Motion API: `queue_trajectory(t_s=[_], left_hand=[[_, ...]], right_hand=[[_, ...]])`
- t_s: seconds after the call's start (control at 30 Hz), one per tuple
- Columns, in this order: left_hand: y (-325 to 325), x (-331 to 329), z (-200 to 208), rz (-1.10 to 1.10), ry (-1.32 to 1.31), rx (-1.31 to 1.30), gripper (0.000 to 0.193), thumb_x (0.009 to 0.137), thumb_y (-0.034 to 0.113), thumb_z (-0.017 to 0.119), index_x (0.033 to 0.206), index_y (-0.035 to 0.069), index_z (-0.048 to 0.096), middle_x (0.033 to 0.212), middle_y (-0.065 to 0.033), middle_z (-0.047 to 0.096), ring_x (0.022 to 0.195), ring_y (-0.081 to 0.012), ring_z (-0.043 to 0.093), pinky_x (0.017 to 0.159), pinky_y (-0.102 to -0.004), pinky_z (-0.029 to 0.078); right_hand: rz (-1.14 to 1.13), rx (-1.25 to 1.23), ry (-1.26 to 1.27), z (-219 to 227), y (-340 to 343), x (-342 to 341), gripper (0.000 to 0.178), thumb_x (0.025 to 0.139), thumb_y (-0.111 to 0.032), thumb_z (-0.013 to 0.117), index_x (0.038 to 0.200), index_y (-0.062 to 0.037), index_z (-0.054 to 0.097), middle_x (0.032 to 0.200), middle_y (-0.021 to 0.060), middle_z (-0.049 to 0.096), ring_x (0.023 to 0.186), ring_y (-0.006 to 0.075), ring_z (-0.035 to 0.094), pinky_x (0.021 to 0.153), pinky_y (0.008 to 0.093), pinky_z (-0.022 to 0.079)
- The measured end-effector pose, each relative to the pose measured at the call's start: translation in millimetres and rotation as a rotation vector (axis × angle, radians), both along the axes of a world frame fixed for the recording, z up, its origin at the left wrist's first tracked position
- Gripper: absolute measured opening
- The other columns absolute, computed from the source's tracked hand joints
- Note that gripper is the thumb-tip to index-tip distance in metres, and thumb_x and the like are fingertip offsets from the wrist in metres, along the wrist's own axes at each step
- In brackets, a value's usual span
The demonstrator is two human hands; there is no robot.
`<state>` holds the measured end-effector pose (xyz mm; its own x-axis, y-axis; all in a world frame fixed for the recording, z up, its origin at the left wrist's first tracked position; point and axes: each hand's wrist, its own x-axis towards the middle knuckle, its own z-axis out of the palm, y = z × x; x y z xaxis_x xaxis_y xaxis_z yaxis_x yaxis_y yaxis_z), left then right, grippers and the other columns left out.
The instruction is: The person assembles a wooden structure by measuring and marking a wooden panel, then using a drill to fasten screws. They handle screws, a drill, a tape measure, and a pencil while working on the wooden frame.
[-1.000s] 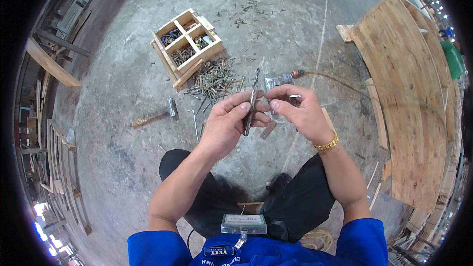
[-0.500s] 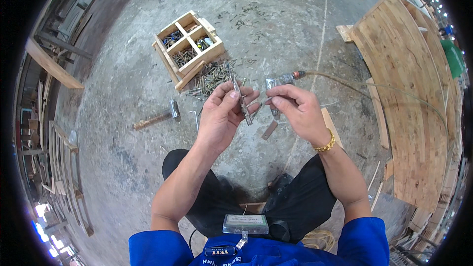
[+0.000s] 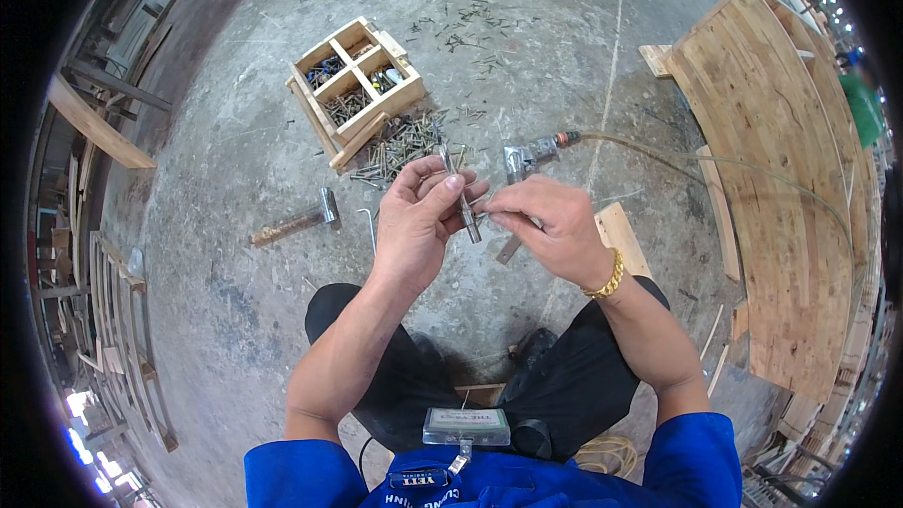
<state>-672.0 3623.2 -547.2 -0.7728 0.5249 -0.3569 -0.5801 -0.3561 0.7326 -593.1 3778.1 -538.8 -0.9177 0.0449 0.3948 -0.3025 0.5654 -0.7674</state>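
My left hand (image 3: 419, 212) is closed around a slim, shiny metal rod-like piece (image 3: 469, 222), with a thicker, sleeve-like lower end, held at a slant between thumb and fingers. Beside it my right hand (image 3: 557, 228) pinches its thumb and fingertips together close to the piece's lower part; whatever they hold is too small to make out. Just beyond the right hand, an air-powered tool (image 3: 515, 162) with an orange hose fitting lies on the floor, partly hidden by that hand. A small flat metal strip (image 3: 508, 250) shows beneath the fingers.
A four-part wooden box (image 3: 406, 94) holds screws and bits, with a heap of loose screws (image 3: 400, 146) beside it. Left of my hands lie a hammer (image 3: 293, 224) and a bent metal key (image 3: 369, 222). An air hose (image 3: 649, 152) runs toward large wooden panels (image 3: 781, 179).
My right hand has moved left and slightly down, bringing its pinched fingertips up to the metal piece. My left hand keeps hold of the piece, almost in place.
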Motion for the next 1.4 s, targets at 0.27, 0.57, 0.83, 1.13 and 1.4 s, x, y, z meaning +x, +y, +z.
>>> queue_trajectory(t_s=[0.27, 0.57, 0.83, 1.13, 1.4], left_hand=[[0, -1, -1, -0.006, -0.002, -0.02, 0.03, 0.086, 0.01, 0.058, 0.111, 0.003, 0.042, 0.101, -0.012, 0.059, 0.093, -0.0231, 0.061, 0.07, -0.03, 0.051], [1, -2, -1, 0.028, 0.054, -0.118, 0.024, 0.086, 0.003, 0.054, 0.107, 0.005, 0.043, 0.1, -0.0138, 0.057, 0.094, -0.0249, 0.06, 0.078, -0.0366, 0.051], [1, 5, 1, 0.01, 0.516, -0.156, 0.026, 0.081, -0.005, 0.055, 0.105, 0.001, 0.047, 0.101, -0.0121, 0.06, 0.095, -0.0172, 0.058, 0.084, -0.0294, 0.046], [-7, -5, 4, -0.235, 0.649, -0.316, 0.038, 0.074, -0.005, 0.065, 0.107, -0.001, 0.048, 0.096, -0.008, 0.059, 0.088, -0.0135, 0.058, 0.079, -0.0273, 0.048], [-6, 1, -3, -0.126, 1.246, -0.492, 0.025, 0.07, -0.004, 0.065, 0.091, 0.003, 0.053, 0.083, -0.0105, 0.058, 0.076, -0.0262, 0.059, 0.066, -0.0329, 0.047]], right_hand=[[-0.022, 0.042, 0.078, -8, -5, -2, 0.013, 0.074, -0.004, 0.065, 0.087, -0.0041, 0.064, 0.084, 0.0089, 0.064, 0.075, 0.024, 0.062, 0.066, 0.0316, 0.049], [-0.057, 0.041, -0.082, -9, -8, -2, 0.012, 0.075, -0.008, 0.064, 0.086, -0.0025, 0.064, 0.081, 0.0103, 0.064, 0.072, 0.0233, 0.062, 0.062, 0.0305, 0.048], [-0.135, -0.4, -0.488, -11, -14, -5, 0.015, 0.079, -0.013, 0.061, 0.085, 0.0003, 0.064, 0.074, 0.0093, 0.065, 0.062, 0.0121, 0.059, 0.057, 0.0258, 0.045], [-0.095, -0.333, -0.283, -8, -5, -1, 0.01, 0.083, -0.005, 0.057, 0.091, 0.0011, 0.059, 0.074, 0.0047, 0.06, 0.066, 0.0092, 0.056, 0.059, 0.0236, 0.045], [-0.175, -0.551, -0.452, -14, -13, 1, 0.019, 0.086, -0.018, 0.056, 0.087, -0.0002, 0.061, 0.062, 0.0016, 0.056, 0.058, 0.0066, 0.05, 0.053, 0.0241, 0.041]])
